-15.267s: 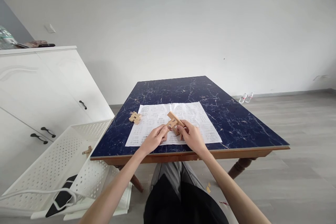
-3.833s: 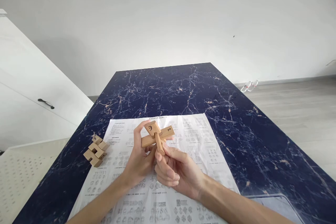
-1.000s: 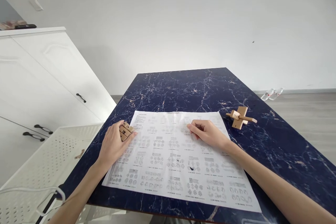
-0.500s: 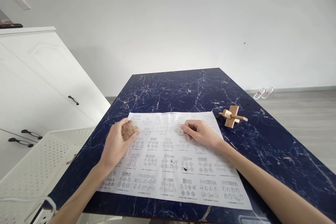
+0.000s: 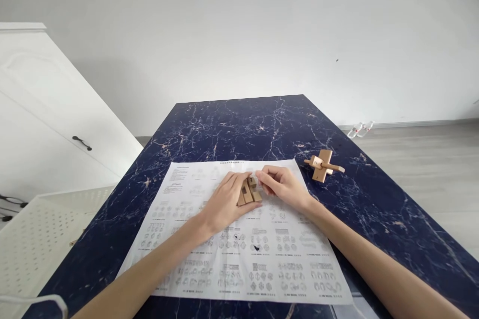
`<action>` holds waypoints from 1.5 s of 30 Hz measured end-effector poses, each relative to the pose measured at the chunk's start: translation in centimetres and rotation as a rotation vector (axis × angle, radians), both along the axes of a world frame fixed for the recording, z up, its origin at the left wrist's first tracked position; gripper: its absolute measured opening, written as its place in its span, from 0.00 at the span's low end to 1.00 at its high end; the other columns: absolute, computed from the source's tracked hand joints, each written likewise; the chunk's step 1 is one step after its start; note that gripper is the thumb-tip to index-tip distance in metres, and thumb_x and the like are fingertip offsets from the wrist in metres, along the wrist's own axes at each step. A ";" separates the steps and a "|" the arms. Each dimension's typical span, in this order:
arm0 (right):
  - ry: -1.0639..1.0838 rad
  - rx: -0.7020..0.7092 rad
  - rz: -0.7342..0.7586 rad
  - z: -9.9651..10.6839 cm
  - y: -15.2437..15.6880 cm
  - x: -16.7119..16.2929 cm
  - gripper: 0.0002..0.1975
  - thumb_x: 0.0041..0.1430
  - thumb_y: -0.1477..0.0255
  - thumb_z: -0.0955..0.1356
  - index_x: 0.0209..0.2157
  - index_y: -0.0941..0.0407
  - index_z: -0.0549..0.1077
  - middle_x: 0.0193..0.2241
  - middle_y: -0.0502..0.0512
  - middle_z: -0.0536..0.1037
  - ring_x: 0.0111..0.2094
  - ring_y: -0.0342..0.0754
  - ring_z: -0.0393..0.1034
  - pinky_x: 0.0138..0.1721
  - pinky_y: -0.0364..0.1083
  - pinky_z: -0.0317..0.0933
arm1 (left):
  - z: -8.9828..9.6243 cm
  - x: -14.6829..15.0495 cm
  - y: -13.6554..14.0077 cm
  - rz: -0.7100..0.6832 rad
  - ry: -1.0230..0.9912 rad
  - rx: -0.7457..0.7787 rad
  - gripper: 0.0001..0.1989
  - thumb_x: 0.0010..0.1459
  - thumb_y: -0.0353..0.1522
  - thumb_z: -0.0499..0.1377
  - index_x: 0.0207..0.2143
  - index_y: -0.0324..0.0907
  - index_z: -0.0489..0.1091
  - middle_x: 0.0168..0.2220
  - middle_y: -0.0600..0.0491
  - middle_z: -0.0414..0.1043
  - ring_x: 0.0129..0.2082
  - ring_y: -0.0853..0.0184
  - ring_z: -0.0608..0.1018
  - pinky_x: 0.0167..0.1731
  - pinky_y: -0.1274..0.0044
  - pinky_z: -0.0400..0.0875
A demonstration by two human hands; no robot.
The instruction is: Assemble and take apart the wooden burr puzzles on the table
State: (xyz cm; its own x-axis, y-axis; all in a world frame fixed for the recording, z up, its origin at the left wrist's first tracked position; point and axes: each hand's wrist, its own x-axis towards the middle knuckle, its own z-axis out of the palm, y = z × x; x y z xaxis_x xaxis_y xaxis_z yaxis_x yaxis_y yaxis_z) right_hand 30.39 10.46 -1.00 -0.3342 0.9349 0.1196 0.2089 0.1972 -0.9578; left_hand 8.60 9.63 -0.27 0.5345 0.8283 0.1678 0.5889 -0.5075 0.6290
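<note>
My left hand [image 5: 226,199] wraps around a wooden block puzzle [image 5: 249,193] made of several notched pieces, holding it above the paper sheet. A dark mark shows on one of its pieces. My right hand [image 5: 282,187] is closed, its thumb and forefinger pinched together right at the puzzle's upper right corner. Whatever lies in that pinch, if anything, is hidden. Beneath both hands is a large white sheet [image 5: 209,279] printed with rows of small line drawings and text.
Right of the sheet, a cross-shaped wooden puzzle [image 5: 322,165] lies on the dark blue marbled table [image 5: 239,129]. A white cabinet [image 5: 56,109] and a perforated white surface [image 5: 48,229] are at the left. Clear bottles [image 5: 360,129] appear beyond the table's right edge.
My left hand has carried the block puzzle rightward, from the sheet's left side to my right hand. My right hand stays pinched over the sheet. The view has shifted slightly.
</note>
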 end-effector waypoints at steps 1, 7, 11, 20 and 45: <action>-0.001 0.003 0.005 0.0 0.0 0.0 0.28 0.71 0.45 0.64 0.27 0.52 0.67 0.20 0.46 0.69 0.22 0.44 0.60 0.27 0.45 0.57 | -0.1 -0.1 0.0 0.000 0.001 -0.004 0.33 0.63 0.47 0.69 0.65 0.50 0.63 0.60 0.44 0.71 0.62 0.47 0.73 0.61 0.53 0.71; -0.143 0.094 -0.040 0.4 -0.7 -0.7 0.17 0.73 0.58 0.65 0.32 0.52 0.71 0.26 0.49 0.74 0.27 0.46 0.65 0.29 0.47 0.60 | 0.3 -2.3 0.2 -0.009 0.018 -0.045 0.41 0.60 0.51 0.70 0.68 0.54 0.58 0.66 0.43 0.66 0.66 0.44 0.69 0.62 0.50 0.71; -0.246 0.267 -0.055 0.3 -0.9 -0.4 0.08 0.70 0.64 0.68 0.47 0.51 0.72 0.42 0.57 0.79 0.43 0.54 0.74 0.45 0.54 0.70 | 0.6 -3.4 0.5 0.030 0.031 -0.037 0.40 0.57 0.52 0.72 0.65 0.52 0.61 0.62 0.44 0.67 0.64 0.44 0.70 0.61 0.50 0.71; -0.390 0.408 0.102 -1.1 -0.3 0.9 0.34 0.59 0.59 0.78 0.63 0.48 0.67 0.60 0.62 0.68 0.63 0.64 0.64 0.63 0.64 0.66 | 0.7 -3.9 1.5 -0.003 0.057 -0.033 0.30 0.55 0.54 0.71 0.52 0.48 0.71 0.57 0.46 0.69 0.59 0.47 0.71 0.59 0.54 0.72; 0.221 -0.108 -0.198 0.3 -0.1 1.0 0.29 0.73 0.43 0.61 0.29 0.52 0.65 0.23 0.46 0.57 0.25 0.46 0.49 0.29 0.48 0.48 | 1.7 -4.5 2.1 -0.018 -0.890 -0.823 0.38 0.65 0.67 0.46 0.21 0.43 0.55 0.17 0.62 0.48 0.14 0.77 0.50 0.17 0.78 0.44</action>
